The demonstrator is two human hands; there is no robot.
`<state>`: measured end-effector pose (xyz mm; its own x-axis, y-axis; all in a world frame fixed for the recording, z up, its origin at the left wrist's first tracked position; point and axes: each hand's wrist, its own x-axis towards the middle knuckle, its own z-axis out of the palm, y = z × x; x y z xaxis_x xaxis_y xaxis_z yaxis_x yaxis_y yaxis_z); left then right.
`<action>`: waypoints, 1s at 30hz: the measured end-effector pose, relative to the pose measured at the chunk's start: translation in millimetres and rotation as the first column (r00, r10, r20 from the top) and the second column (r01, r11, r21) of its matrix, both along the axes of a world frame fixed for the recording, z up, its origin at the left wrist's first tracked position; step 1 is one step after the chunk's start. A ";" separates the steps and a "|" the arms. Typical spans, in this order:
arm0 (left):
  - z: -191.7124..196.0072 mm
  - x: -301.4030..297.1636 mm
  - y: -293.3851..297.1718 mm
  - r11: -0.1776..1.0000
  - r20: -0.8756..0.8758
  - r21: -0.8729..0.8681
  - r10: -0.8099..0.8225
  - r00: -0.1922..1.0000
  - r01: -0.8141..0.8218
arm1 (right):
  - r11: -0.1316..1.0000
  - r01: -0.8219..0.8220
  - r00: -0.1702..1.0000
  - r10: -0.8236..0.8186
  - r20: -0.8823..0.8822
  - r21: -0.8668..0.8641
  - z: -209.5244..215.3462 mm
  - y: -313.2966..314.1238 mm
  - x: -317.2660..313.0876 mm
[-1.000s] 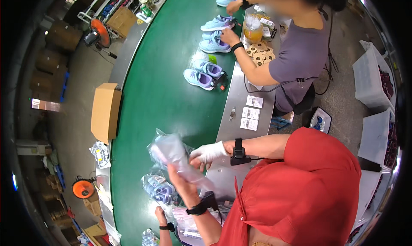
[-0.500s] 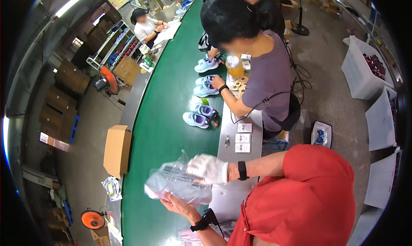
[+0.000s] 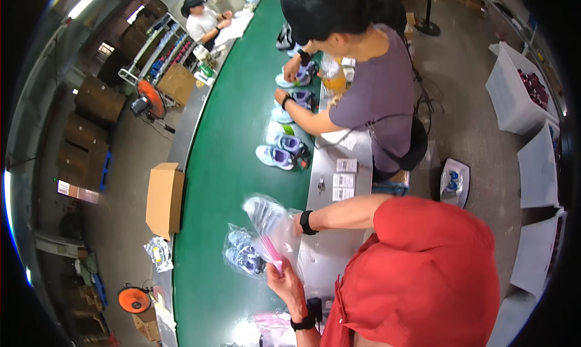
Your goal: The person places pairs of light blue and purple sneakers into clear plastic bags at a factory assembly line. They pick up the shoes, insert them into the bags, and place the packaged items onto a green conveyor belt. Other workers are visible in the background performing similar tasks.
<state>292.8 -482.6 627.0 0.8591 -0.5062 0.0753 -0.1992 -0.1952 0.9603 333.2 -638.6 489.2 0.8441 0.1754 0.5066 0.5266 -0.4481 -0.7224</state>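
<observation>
Holding a clear bag (image 3: 272, 223) up over the green belt (image 3: 230, 153), the left hand (image 3: 284, 280) pinches its lower edge, fingers together; the right hand (image 3: 295, 226) is hidden behind it, grip unclear. Bagged shoes (image 3: 243, 256) lie beneath; this bag looks unfilled.

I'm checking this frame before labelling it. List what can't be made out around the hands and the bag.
- Right hand, head view: mostly hidden behind the clear plastic bag, so its grip cannot be judged.
- Bag contents: blurred and glare-washed; only stripes and a pink strip show.
- Left hand: fingertips hidden at the bag's lower edge.
- Bagged shoes on the green conveyor belt: partly covered by the held bag.
</observation>
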 end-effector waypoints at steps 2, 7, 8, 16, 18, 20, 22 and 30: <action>-2.7 31.5 1.4 0.983 0.299 0.067 0.143 0.944 -0.170 | 0.931 -0.143 0.939 0.020 -0.344 -0.336 32.6 17.3 -3.3; -5.6 97.9 10.3 0.944 0.057 -0.028 0.330 0.942 -0.329 | 0.994 -0.087 0.987 0.094 -0.134 0.059 102.9 8.3 -21.7; -0.2 99.4 15.1 0.936 0.057 -0.015 0.351 0.935 -0.351 | 0.941 -0.053 0.975 0.121 -0.185 0.333 111.5 -3.5 -23.5; 7.3 112.9 -40.2 0.942 -0.218 -0.103 0.293 0.931 -0.321 | 0.474 0.419 0.539 -0.816 -0.207 -0.774 -17.1 -184.1 28.5; 4.2 116.9 -46.4 0.938 -0.222 -0.084 0.311 0.924 -0.336 | 0.427 0.277 0.491 -0.833 -0.255 -0.861 -58.3 -196.8 44.1; 1.7 121.0 -50.2 0.925 -0.202 -0.051 0.359 0.911 -0.376 | 0.387 0.330 0.501 -0.845 -0.188 -0.861 -83.8 -196.0 51.0; -4.3 123.7 -46.5 0.915 -0.177 -0.004 0.396 0.901 -0.404 | 0.474 0.354 0.504 -0.823 -0.262 -0.806 -69.8 -202.2 49.7; -18.9 129.0 -51.2 0.899 -0.259 -0.151 0.366 0.894 -0.412 | 0.289 0.495 0.824 0.144 -0.548 0.820 56.3 -171.9 16.4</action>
